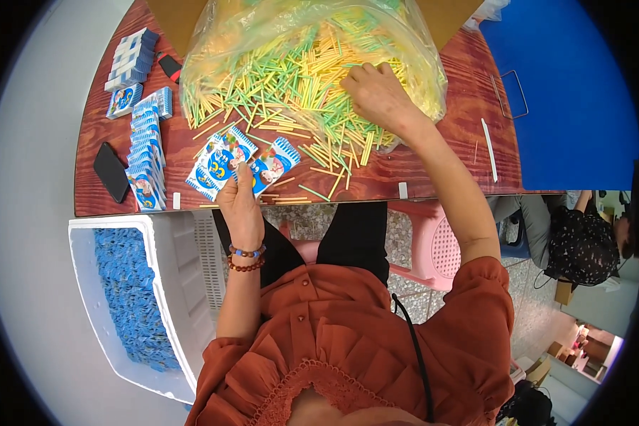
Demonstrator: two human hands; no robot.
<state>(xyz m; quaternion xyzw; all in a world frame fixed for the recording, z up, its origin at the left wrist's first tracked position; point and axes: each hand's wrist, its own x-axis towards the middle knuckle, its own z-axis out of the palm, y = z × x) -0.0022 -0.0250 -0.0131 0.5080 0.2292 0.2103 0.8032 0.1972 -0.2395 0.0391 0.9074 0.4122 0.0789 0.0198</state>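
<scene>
Packets in blue and white, small and flat, were held fanned out in the left hand, the fingers pinched shut on them just above the near edge of the wooden table. The fan of small packets was kept spread, probably so each one could be reached singly. The right hand was laid, fingers curled downward, on a heap of thin yellow and green sticks; whether any stick was actually gripped could not be told from the view. The heap was contained in a clear plastic bag opened flat toward the person, so that the sticks were spilled within easy reach, and a few loose ones were scattered on the wood near the fan. The two hands were kept apart, one at the table edge, the other further in.

Stacked packets of the same kind were lined up in a row at the left, beside a dark phone. A white foam box filled with blue pieces was stood on the floor under the left arm, close at hand. A pink plastic stool was seen beneath the table.
</scene>
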